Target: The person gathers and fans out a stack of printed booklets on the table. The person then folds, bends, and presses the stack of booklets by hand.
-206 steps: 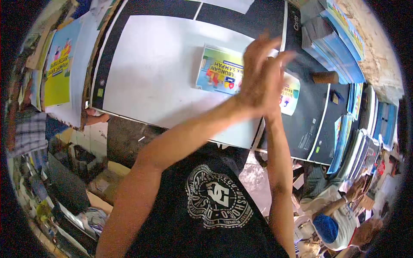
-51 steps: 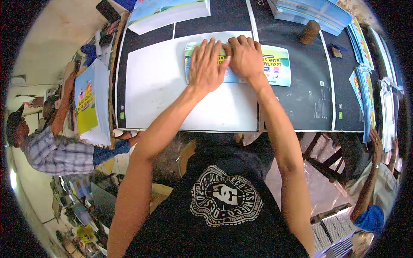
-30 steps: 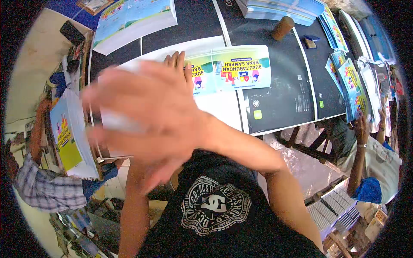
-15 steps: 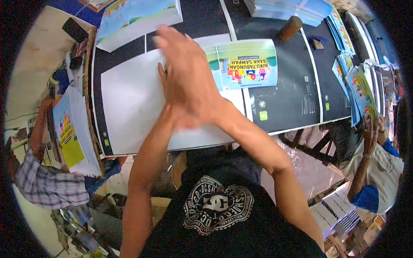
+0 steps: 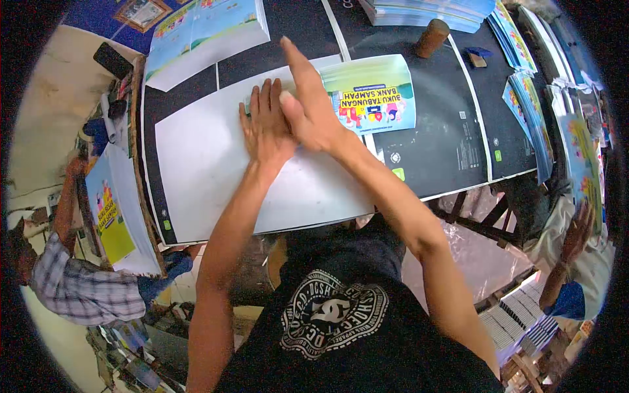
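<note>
My left hand (image 5: 267,124) lies flat on the work surface, fingers stretched out and a little apart, with a strip of printed colour at its edge. Right beside it, my right hand (image 5: 314,111) rests against the left end of the printed booklets (image 5: 373,98), its fingers extended and its thumb raised. Yellow lettering on the top cover reads "Buku Tabungan Bank Sampah", upside down to me. What lies beneath both palms is hidden. A large white sheet (image 5: 203,170) spreads under my hands and to their left.
Tall stacks of printed sheets (image 5: 209,39) and booklets (image 5: 426,16) stand at the back. A brown cylinder (image 5: 433,38) and a small blue-topped block (image 5: 478,56) sit behind right. Fanned booklets (image 5: 531,121) line the right edge. Co-workers sit left (image 5: 88,275) and right (image 5: 576,262).
My right hand has come off the top of my left hand and now sits to its right. The left hand shows fully. At the far right, the co-worker's hands and booklet have shifted.
</note>
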`<act>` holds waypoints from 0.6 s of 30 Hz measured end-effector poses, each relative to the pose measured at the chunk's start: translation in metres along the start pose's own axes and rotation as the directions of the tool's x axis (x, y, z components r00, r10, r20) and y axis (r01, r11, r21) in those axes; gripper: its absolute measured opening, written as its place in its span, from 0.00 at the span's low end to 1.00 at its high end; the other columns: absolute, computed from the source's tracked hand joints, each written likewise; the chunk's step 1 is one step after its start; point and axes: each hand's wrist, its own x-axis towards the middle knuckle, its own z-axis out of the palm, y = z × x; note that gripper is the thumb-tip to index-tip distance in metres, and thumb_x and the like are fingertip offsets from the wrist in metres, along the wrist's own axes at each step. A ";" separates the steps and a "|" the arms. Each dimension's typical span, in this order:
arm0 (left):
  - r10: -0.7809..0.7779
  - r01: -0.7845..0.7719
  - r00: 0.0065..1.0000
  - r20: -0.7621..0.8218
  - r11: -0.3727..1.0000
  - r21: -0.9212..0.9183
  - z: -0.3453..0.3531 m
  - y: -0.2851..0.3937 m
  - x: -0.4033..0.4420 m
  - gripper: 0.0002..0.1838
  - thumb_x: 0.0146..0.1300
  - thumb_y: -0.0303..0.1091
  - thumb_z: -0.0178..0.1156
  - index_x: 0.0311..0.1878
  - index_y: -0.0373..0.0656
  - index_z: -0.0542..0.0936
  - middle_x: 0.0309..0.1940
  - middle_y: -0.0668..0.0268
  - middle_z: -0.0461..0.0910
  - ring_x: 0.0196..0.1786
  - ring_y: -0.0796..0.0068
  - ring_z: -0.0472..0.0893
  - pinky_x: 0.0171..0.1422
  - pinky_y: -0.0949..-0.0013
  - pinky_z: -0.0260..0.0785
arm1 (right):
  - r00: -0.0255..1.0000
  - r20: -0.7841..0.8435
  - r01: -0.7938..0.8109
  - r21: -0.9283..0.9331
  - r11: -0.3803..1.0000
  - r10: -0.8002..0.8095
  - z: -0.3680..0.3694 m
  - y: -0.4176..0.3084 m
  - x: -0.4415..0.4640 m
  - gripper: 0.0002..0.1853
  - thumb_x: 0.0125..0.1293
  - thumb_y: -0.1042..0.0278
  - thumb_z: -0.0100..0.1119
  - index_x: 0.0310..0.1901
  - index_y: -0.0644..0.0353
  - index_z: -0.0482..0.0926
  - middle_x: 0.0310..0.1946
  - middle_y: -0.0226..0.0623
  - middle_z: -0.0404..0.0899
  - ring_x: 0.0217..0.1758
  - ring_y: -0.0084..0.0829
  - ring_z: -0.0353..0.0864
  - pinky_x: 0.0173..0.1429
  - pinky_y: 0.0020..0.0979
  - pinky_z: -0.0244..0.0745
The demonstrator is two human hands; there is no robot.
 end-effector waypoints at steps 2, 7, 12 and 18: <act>-0.019 0.019 1.000 0.018 1.000 0.010 0.004 0.000 0.000 0.38 0.70 0.53 0.55 0.79 0.46 0.62 0.78 0.60 0.64 0.80 0.53 0.60 0.82 0.36 0.45 | 0.972 -0.059 0.233 0.098 0.967 -0.228 -0.009 -0.055 0.018 0.49 0.73 0.34 0.48 0.78 0.71 0.53 0.80 0.59 0.53 0.83 0.56 0.54 0.82 0.51 0.50; 0.041 -0.048 0.997 0.065 0.993 0.109 0.007 0.001 -0.006 0.39 0.70 0.55 0.55 0.80 0.48 0.61 0.78 0.60 0.62 0.81 0.53 0.59 0.82 0.36 0.46 | 0.820 0.011 0.563 -0.202 0.802 -0.573 -0.011 -0.056 0.013 0.48 0.69 0.31 0.51 0.77 0.64 0.58 0.79 0.57 0.58 0.81 0.59 0.57 0.81 0.54 0.52; 0.061 -0.063 0.998 0.024 0.993 0.097 0.011 -0.006 -0.001 0.41 0.68 0.56 0.57 0.80 0.49 0.61 0.79 0.59 0.60 0.81 0.52 0.57 0.82 0.36 0.45 | 0.967 0.234 0.171 -0.304 0.937 -0.100 0.007 0.008 -0.021 0.49 0.69 0.29 0.49 0.78 0.64 0.58 0.79 0.50 0.60 0.82 0.55 0.57 0.81 0.60 0.50; 0.017 -0.017 0.999 0.032 1.000 -0.002 -0.005 0.004 0.002 0.36 0.71 0.54 0.54 0.77 0.47 0.65 0.77 0.57 0.64 0.80 0.51 0.61 0.81 0.35 0.48 | 0.995 0.083 -0.053 -0.066 0.996 0.058 0.002 0.004 -0.009 0.46 0.72 0.34 0.47 0.77 0.67 0.58 0.79 0.53 0.58 0.82 0.57 0.55 0.83 0.52 0.50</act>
